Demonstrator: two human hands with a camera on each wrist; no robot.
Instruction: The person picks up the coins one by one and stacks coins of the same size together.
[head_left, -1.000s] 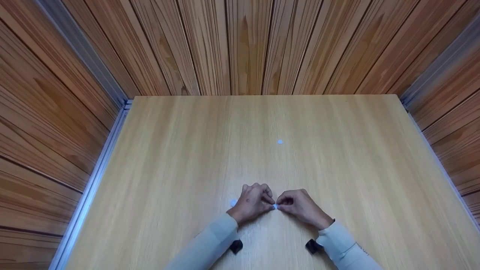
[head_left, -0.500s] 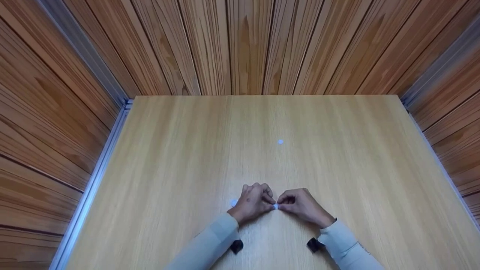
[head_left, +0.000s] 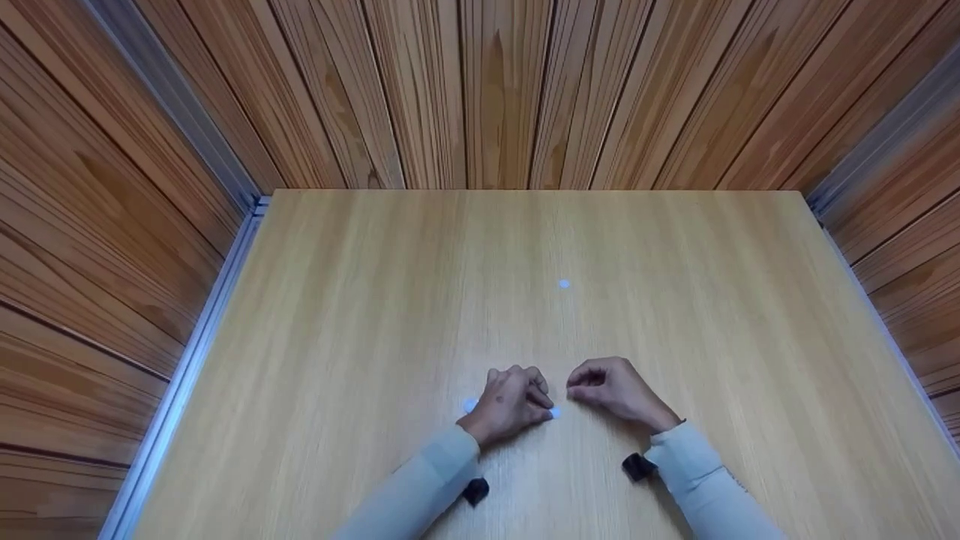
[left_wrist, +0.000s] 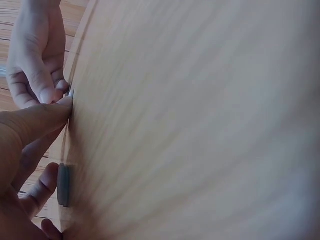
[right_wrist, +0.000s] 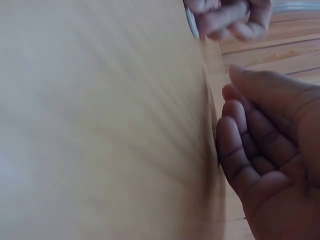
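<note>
My left hand (head_left: 508, 403) pinches a small pale disc (head_left: 555, 412) with thumb and index finger, low over the table. The right wrist view shows this disc (right_wrist: 191, 22) edge-on at the left fingertips. Beside the left hand, partly covered by it in the head view, lies another pale disc (head_left: 469, 405). Seen from the left wrist, it is a short stack of thin round discs (left_wrist: 63, 185) under the curled outer fingers. My right hand (head_left: 616, 390) hovers a little to the right of the pinched disc, fingers loosely curved, with nothing visible between thumb and fingers (right_wrist: 231, 142).
Farther back on the wooden table (head_left: 360, 300) lies a single pale disc (head_left: 564, 283). Plank walls (head_left: 495, 97) and metal rails (head_left: 180, 367) border the table. Black wrist devices (head_left: 475, 492) hang under both sleeves.
My right hand has let go of the disc and drawn back, away and to the right. The left hand keeps its place with the disc at its fingertips.
</note>
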